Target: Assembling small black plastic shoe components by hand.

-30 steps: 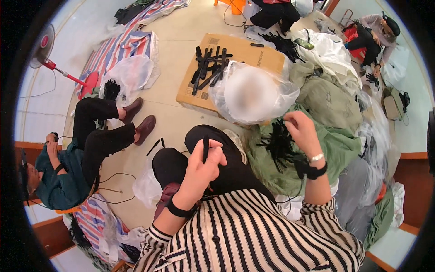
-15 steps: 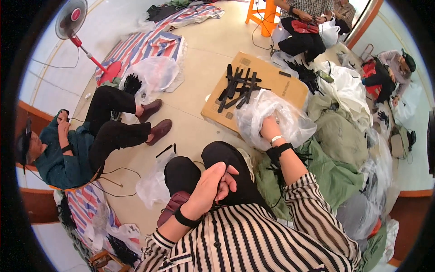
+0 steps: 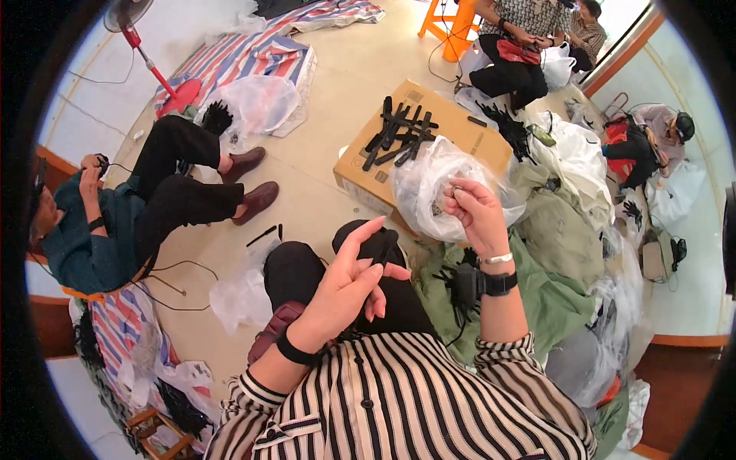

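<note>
My left hand point(image 3: 345, 287) is over my lap, index finger stretched out and the other fingers bent. A dark piece seems to sit between its fingers, but it blends with my black trousers. My right hand point(image 3: 477, 218) is raised over a clear plastic bag point(image 3: 418, 195), thumb and fingertips pinched on a small dark or metallic piece too small to name. The bag rests open on the near right corner of a cardboard box point(image 3: 368, 172). Several black strips point(image 3: 399, 134) are piled on the box, behind the bag.
A green cloth heap point(image 3: 548, 280) and clear plastic sheeting lie to my right. Bundles of black strips point(image 3: 510, 130) are beyond the box. A person point(image 3: 100, 230) sits at left near a red fan stand point(image 3: 180, 96); others sit at the back right. Cables cross the floor.
My right hand has come up out of the plastic bag with a small piece in its fingertips. My left hand's index finger has stretched out. The view has shifted slightly.
</note>
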A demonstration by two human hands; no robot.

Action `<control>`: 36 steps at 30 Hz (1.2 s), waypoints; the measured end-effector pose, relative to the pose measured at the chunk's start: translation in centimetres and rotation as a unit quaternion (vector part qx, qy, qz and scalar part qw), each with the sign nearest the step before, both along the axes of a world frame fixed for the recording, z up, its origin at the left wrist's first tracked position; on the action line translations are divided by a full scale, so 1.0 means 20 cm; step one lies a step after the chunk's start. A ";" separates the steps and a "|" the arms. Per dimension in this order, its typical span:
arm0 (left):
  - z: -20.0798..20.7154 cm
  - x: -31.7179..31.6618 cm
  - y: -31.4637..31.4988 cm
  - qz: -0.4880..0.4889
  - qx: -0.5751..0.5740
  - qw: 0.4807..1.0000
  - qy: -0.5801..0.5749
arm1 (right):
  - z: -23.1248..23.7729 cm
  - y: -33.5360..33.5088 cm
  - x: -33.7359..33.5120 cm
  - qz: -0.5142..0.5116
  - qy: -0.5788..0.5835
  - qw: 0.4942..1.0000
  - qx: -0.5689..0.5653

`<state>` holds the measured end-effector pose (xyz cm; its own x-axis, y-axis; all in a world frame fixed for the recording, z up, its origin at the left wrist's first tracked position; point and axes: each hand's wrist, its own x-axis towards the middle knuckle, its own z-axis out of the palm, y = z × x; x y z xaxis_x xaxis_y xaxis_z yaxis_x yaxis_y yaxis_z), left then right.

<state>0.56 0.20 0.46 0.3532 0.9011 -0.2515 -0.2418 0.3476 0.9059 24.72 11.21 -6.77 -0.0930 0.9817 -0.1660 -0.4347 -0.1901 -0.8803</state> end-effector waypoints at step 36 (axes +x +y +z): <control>0.00 -0.12 -0.10 0.052 0.062 0.993 0.083 | 0.39 -0.37 -0.45 0.097 -0.172 0.967 0.161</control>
<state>-1.83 -1.73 0.48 0.2199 0.9582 -0.1829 -0.1152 0.2117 0.9705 15.63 3.87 1.04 -0.2740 0.9573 0.0917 -0.0885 0.0698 -0.9936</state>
